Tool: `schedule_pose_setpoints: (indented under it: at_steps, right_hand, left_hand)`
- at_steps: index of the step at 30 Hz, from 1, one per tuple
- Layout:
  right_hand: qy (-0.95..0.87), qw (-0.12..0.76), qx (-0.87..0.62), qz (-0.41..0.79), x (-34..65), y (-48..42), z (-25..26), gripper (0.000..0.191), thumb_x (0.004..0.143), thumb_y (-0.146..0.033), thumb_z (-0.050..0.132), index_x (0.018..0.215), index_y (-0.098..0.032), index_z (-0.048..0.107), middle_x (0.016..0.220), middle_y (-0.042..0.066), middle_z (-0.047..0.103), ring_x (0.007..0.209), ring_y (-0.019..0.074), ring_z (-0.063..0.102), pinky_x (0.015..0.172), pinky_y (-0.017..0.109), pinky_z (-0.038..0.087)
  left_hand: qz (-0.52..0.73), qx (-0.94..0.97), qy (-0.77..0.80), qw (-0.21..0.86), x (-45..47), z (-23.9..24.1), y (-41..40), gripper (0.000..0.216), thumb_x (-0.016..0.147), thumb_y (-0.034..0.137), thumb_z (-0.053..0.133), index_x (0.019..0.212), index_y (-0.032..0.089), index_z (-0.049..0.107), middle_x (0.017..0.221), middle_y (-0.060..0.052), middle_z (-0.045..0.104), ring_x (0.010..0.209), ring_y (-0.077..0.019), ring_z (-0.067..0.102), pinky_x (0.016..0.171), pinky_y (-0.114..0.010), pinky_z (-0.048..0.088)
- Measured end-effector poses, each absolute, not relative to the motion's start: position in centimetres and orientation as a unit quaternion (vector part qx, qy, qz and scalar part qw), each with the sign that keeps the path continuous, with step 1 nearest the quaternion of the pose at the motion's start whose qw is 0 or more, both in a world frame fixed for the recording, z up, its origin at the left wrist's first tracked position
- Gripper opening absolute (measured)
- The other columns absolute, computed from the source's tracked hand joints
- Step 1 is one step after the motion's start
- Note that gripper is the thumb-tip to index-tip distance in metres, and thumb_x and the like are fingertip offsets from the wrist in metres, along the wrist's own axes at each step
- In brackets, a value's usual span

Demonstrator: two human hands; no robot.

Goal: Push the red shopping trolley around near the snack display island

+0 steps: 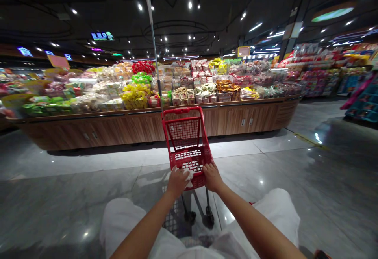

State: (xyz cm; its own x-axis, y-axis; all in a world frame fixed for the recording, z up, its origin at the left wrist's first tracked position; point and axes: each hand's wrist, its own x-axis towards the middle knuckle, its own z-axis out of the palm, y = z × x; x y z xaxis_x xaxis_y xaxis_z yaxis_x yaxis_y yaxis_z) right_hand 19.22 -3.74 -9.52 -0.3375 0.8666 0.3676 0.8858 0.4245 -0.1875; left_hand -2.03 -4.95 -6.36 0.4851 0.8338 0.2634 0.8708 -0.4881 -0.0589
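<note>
A red plastic shopping cart [187,148] with a grid basket stands in front of me, and a tall pole rises from its far left side. My left hand [178,180] is closed around a crumpled white tissue [189,177] and rests at the near left part of the basket rim. On the near right corner, my right hand [212,175] has its fingers curled over the red rim. Only parts of the basket's inside show between the hands, and I cannot make out any goods in it.
Beyond the cart runs a long wood-panelled display counter [141,129] heaped with packaged snacks [183,95]. More stocked shelves [317,74] stand at the right, with a blue rack [363,97] nearer. Grey shiny floor [256,180] surrounds the cart; my knees are close behind it.
</note>
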Motion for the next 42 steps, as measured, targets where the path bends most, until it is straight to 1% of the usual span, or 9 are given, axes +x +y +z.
schedule_pose_setpoints:
  at_steps: [6, 11, 16, 21, 24, 29, 36, 39, 42]
  right_hand:
    - [-0.817, 0.214, -0.535, -0.012, 18.6, -4.1, -9.6, 0.034, 0.069, -0.018, 0.058, 0.103, -0.017, 0.058, 0.1, 0.009, 0.06, 0.101, 0.0257, 0.05, 0.113, 0.042, 0.017]
    - [-0.84, 0.199, -0.504, -0.018, 20.2, -3.6, -9.2, 0.02, 0.078, -0.017, 0.051, 0.096, -0.019, 0.058, 0.097, 0.007, 0.061, 0.098, 0.0234, 0.051, 0.111, 0.039, 0.02]
    - [-0.818, 0.215, -0.534, -0.006, 19.3, -4.1, -8.8, 0.02, 0.078, -0.019, 0.054, 0.097, -0.018, 0.059, 0.096, 0.009, 0.06, 0.097, 0.0246, 0.05, 0.111, 0.042, 0.019]
    - [-0.793, 0.243, -0.558, 0.001, 16.7, -5.3, -9.6, 0.032, 0.069, -0.02, 0.059, 0.101, -0.016, 0.058, 0.103, 0.012, 0.058, 0.102, 0.028, 0.047, 0.113, 0.046, 0.015]
    - [-0.799, 0.258, -0.543, -0.004, 16.6, -5.6, -9.9, 0.037, 0.07, -0.018, 0.057, 0.106, -0.015, 0.057, 0.105, 0.011, 0.058, 0.105, 0.0273, 0.047, 0.114, 0.044, 0.014]
    - [-0.827, 0.218, -0.518, -0.009, 19.0, -4.6, -9.4, 0.022, 0.078, -0.018, 0.052, 0.099, -0.019, 0.057, 0.1, 0.008, 0.06, 0.101, 0.0246, 0.05, 0.113, 0.042, 0.018]
    - [-0.82, 0.18, -0.543, -0.005, 22.7, -2.5, -8.2, 0.018, 0.08, -0.019, 0.054, 0.097, -0.021, 0.057, 0.102, 0.008, 0.061, 0.108, 0.025, 0.051, 0.115, 0.046, 0.007]
    - [-0.784, 0.172, -0.597, 0.009, 21.5, -2.3, -7.9, 0.022, 0.076, -0.022, 0.059, 0.098, -0.019, 0.06, 0.106, 0.013, 0.062, 0.116, 0.0306, 0.048, 0.114, 0.053, 0.001]
    - [-0.786, 0.162, -0.596, 0.042, 18.8, -2.8, -8.1, 0.034, 0.07, -0.022, 0.063, 0.104, -0.018, 0.062, 0.107, 0.014, 0.063, 0.114, 0.0329, 0.049, 0.113, 0.054, 0.002]
  left_hand:
    - [-0.061, -0.836, -0.544, 0.034, 5.5, -5.4, -4.6, 0.024, 0.084, 0.027, 0.061, 0.107, 0.018, 0.061, 0.099, -0.01, 0.066, 0.1, -0.0268, 0.06, 0.092, -0.043, 0.043]
    - [-0.084, -0.865, -0.492, 0.056, 0.4, -5.9, -4.7, 0.018, 0.087, 0.028, 0.059, 0.104, 0.023, 0.063, 0.101, -0.007, 0.066, 0.103, -0.0242, 0.058, 0.107, -0.05, 0.031]
    - [-0.119, -0.876, -0.458, 0.092, -5.2, -6.0, -5.1, 0.026, 0.088, 0.024, 0.059, 0.114, 0.027, 0.058, 0.119, -0.004, 0.062, 0.116, -0.0223, 0.051, 0.114, -0.051, 0.022]
    - [-0.057, -0.855, -0.513, 0.045, 0.3, -5.5, -5.2, 0.023, 0.088, 0.028, 0.057, 0.11, 0.022, 0.059, 0.103, -0.007, 0.066, 0.102, -0.0237, 0.059, 0.095, -0.042, 0.042]
    - [-0.033, -0.837, -0.545, 0.023, 3.9, -5.2, -5.1, 0.024, 0.086, 0.026, 0.058, 0.109, 0.017, 0.058, 0.102, -0.01, 0.066, 0.1, -0.0259, 0.06, 0.089, -0.04, 0.044]
    - [-0.034, -0.864, -0.502, 0.032, 1.3, -5.1, -4.8, 0.019, 0.088, 0.032, 0.058, 0.103, 0.02, 0.06, 0.1, -0.009, 0.066, 0.098, -0.0256, 0.062, 0.086, -0.04, 0.046]
    - [-0.065, -0.909, -0.402, 0.084, -4.2, -5.2, -3.2, 0.026, 0.086, 0.022, 0.062, 0.113, 0.023, 0.058, 0.114, -0.006, 0.063, 0.112, -0.0212, 0.055, 0.11, -0.043, 0.033]
    - [-0.081, -0.899, -0.426, 0.061, -1.8, -5.7, -2.8, 0.026, 0.086, 0.025, 0.062, 0.112, 0.025, 0.057, 0.113, -0.005, 0.063, 0.111, -0.0212, 0.054, 0.11, -0.044, 0.031]
    - [-0.105, -0.881, -0.46, 0.04, 1.0, -6.5, -3.0, 0.031, 0.085, 0.03, 0.064, 0.114, 0.024, 0.055, 0.115, -0.006, 0.062, 0.112, -0.0227, 0.054, 0.108, -0.046, 0.032]
